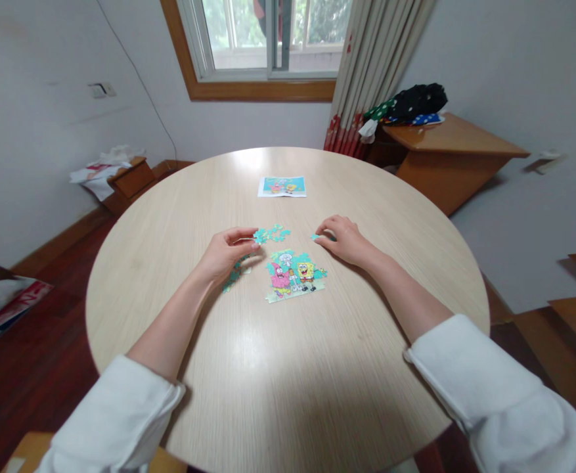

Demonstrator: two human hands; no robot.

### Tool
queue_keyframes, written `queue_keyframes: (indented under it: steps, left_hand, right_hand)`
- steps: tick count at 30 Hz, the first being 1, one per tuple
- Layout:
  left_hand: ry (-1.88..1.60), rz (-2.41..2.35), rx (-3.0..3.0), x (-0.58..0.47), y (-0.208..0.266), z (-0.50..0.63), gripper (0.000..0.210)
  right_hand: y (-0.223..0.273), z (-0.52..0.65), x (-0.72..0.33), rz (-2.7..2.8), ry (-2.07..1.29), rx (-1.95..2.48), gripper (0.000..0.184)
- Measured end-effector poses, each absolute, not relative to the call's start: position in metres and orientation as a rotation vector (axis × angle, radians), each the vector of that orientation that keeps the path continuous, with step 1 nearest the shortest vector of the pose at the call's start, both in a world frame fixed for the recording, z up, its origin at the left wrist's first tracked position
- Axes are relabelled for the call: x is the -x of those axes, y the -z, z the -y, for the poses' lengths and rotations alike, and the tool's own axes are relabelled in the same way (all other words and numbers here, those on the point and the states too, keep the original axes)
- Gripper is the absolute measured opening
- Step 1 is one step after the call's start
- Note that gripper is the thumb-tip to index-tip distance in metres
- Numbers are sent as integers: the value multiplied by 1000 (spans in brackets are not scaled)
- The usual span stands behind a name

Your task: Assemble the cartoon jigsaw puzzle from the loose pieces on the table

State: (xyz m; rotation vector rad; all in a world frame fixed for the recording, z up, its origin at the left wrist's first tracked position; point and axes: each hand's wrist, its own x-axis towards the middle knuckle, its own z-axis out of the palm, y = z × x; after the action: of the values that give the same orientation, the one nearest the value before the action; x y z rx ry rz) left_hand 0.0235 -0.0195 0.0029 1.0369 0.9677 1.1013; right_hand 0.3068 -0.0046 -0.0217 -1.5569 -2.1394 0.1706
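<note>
A partly joined jigsaw puzzle (293, 276) lies on the table between my hands, showing a pink starfish, a grey-green figure and a yellow sponge character. My left hand (226, 253) is at the left edge of a cluster of loose teal puzzle pieces (274, 233), thumb and index finger apart beside them. More loose pieces (232, 279) lie partly hidden under that hand. On the right, the fingertips of my right hand (343, 238) are closed on a small teal puzzle piece (315, 237), just above or on the tabletop.
A printed reference picture (282, 186) lies farther back on the round wooden table (288, 368). Beyond the table are a window (268, 39), a curtain (366, 66) and a wooden desk (465, 141) with cloth on it. A small cabinet (132, 177) with papers stands at left.
</note>
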Motion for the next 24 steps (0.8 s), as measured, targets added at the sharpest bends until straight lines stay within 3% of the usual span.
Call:
queue_keyframes:
  steps: [13,24]
  left_hand:
    - [-1106,-986,-1034,-23,-4,19,31]
    - [-1111,-1009,-1007,-24,-8,21,29]
  right_hand:
    - [22,3,-304,2066,-130,1540,11]
    - [11,12,-297,1999,-411,1428,6]
